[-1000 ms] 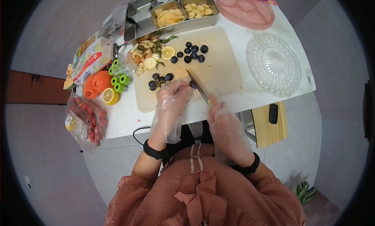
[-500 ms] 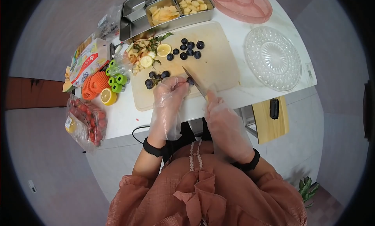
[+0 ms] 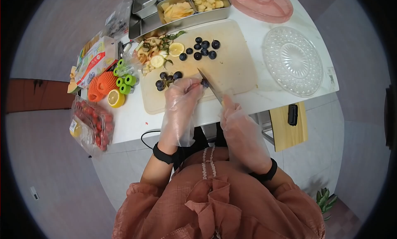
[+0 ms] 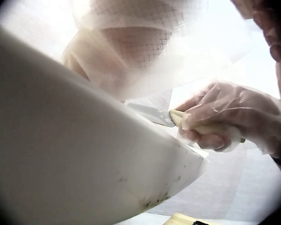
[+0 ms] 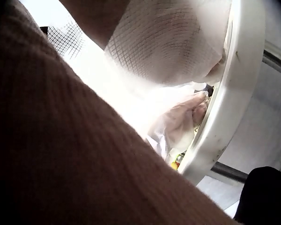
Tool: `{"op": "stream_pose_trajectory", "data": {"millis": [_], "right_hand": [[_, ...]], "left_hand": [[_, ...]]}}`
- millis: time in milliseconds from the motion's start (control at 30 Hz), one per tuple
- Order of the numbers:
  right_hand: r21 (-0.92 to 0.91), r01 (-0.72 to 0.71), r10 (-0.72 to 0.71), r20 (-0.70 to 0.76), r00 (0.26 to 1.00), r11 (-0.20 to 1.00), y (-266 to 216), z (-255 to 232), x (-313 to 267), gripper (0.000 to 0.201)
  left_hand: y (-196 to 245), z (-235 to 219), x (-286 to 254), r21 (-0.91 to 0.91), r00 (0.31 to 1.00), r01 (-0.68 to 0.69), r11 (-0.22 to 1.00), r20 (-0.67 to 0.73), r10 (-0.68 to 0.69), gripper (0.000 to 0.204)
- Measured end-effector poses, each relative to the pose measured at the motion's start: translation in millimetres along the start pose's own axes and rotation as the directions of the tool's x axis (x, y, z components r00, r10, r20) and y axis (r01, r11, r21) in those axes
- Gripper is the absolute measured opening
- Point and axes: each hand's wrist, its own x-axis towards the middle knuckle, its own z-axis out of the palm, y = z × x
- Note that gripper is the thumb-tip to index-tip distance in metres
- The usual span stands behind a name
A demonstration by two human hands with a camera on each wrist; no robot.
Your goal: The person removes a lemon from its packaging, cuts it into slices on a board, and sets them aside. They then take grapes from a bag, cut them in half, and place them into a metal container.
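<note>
At the near edge of the pale cutting board (image 3: 235,73), my gloved left hand (image 3: 180,102) pinches a dark grape (image 3: 204,83) in its fingertips. My right hand (image 3: 242,127), also in a clear glove, grips a small knife (image 3: 213,89) by its light handle; the blade lies right at the held grape. From the left wrist, the knife blade (image 4: 152,115) reaches toward the board's rim, partly hidden. Beside my left hand lie several dark grapes (image 3: 160,85) with stem bits. More loose grapes (image 3: 205,45) are farther up the board.
Lemon slices (image 3: 176,49) and peelings (image 3: 153,47) sit on the board's left. Behind stands a steel tray (image 3: 153,28) of cut fruit. A clear glass plate (image 3: 291,61) is right, a pink divided tray (image 3: 264,9) behind it. Boxed cherry tomatoes (image 3: 93,125) lie left.
Both hands stay at nearly the same spot on the board, grape and knife held throughout. The head view shifts slightly.
</note>
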Motion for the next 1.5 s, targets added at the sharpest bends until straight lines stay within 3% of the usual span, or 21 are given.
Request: {"op": "stream_pose_trajectory", "data": {"millis": [67,133,300,367,433,533,667,733,767,867,967,1033,1067,1133,1267,1333,1433,1467,1500], "right_hand": [[0.002,0.03,-0.03,-0.025,0.999,1.0,0.5,1.2,0.3,0.042],[-0.193,0.13,-0.157,-0.128,0.979,0.972,-1.6,-0.7,3.8,0.04],[-0.188,0.161,-0.192,-0.158,0.968,0.969,-0.5,2.3,9.2,0.038],[-0.177,0.18,-0.207,-0.15,0.967,0.968,1.4,2.4,7.9,0.038],[-0.094,0.088,-0.092,-0.034,0.995,0.992,2.4,2.8,2.7,0.048],[-0.064,0.007,-0.005,0.028,1.0,0.998,-0.4,1.5,1.1,0.046],[-0.069,0.029,-0.029,0.002,1.0,0.997,-0.9,1.4,6.5,0.045],[-0.236,0.207,-0.252,-0.181,0.95,0.949,4.8,9.5,9.7,0.036],[-0.236,0.207,-0.252,-0.181,0.951,0.949,3.6,9.0,10.6,0.036],[-0.269,0.102,-0.139,-0.123,0.983,0.958,-5.2,7.6,13.8,0.032],[-0.142,0.032,-0.058,-0.186,0.981,0.989,-10.5,3.6,14.0,0.025],[-0.021,-0.095,0.096,0.067,0.993,0.995,-17.7,-10.2,11.9,0.041],[-0.021,-0.096,0.097,0.069,0.993,0.995,-16.0,-6.6,11.8,0.041],[-0.163,0.012,-0.041,-0.174,0.984,0.987,-9.8,6.6,11.9,0.021],[-0.311,-0.002,-0.05,-0.16,0.986,0.95,-11.0,9.3,15.1,0.024],[-0.191,-0.089,0.102,0.059,0.993,0.978,-19.8,-6.5,12.8,0.045],[-0.213,-0.119,0.152,0.146,0.978,0.97,-19.9,-11.8,5.9,0.05],[-0.214,-0.119,0.152,0.146,0.978,0.97,-17.3,-10.0,1.8,0.05],[-0.317,-0.048,0.07,0.058,0.996,0.947,-13.3,-6.2,-3.5,0.046]], "left_hand": [[0.6,-0.2,-0.8,-0.039,1.0,-0.007,0.999,0.005,0.008,0.02],[-2.5,-0.5,0.3,-0.037,1.0,-0.011,0.999,0.009,0.012,0.019],[-3.0,-0.2,1.1,-0.018,1.0,0.01,1.0,0.009,-0.01,0.019],[-9.0,1.1,2.7,-0.043,0.999,-0.042,0.998,-0.005,0.042,0.019],[-5.6,0.7,1.0,-0.047,1.0,-0.021,0.999,-0.005,0.021,0.019],[0.5,-0.1,-0.8,-0.054,1.0,0.017,0.998,0.003,-0.017,0.019],[1.0,-0.4,0.2,-0.034,0.998,0.052,0.998,0.024,-0.051,0.019],[-2.0,-0.4,0.6,-0.029,0.999,0.027,0.999,0.018,-0.027,0.018],[-3.0,-0.2,0.6,-0.024,1.0,0.004,1.0,0.013,-0.004,0.017],[0.1,-0.9,1.2,-0.008,1.0,0.022,1.0,0.01,-0.022,0.017],[-7.6,3.0,2.7,-0.025,0.997,-0.017,1.0,-0.07,0.016,0.018],[-7.9,6.0,3.3,-0.078,0.997,-0.013,0.997,-0.08,0.007,0.019],[-8.2,6.9,3.4,-0.13,0.996,-0.01,0.991,-0.089,-0.002,0.02],[-8.1,5.7,4.0,-0.123,0.997,-0.01,0.992,-0.079,0.001,0.019],[-5.2,3.7,3.1,-0.082,0.998,-0.008,0.997,-0.055,0.004,0.017],[-3.0,2.8,2.2,-0.088,0.999,-0.005,0.996,-0.05,0.0,0.017],[-5.3,3.3,2.8,-0.087,0.999,-0.002,0.996,-0.047,-0.002,0.016],[-6.3,3.5,3.3,-0.08,0.999,-0.005,0.997,-0.051,0.001,0.016],[-6.2,3.2,3.1,-0.081,0.999,-0.004,0.997,-0.051,0.0,0.016]]}}
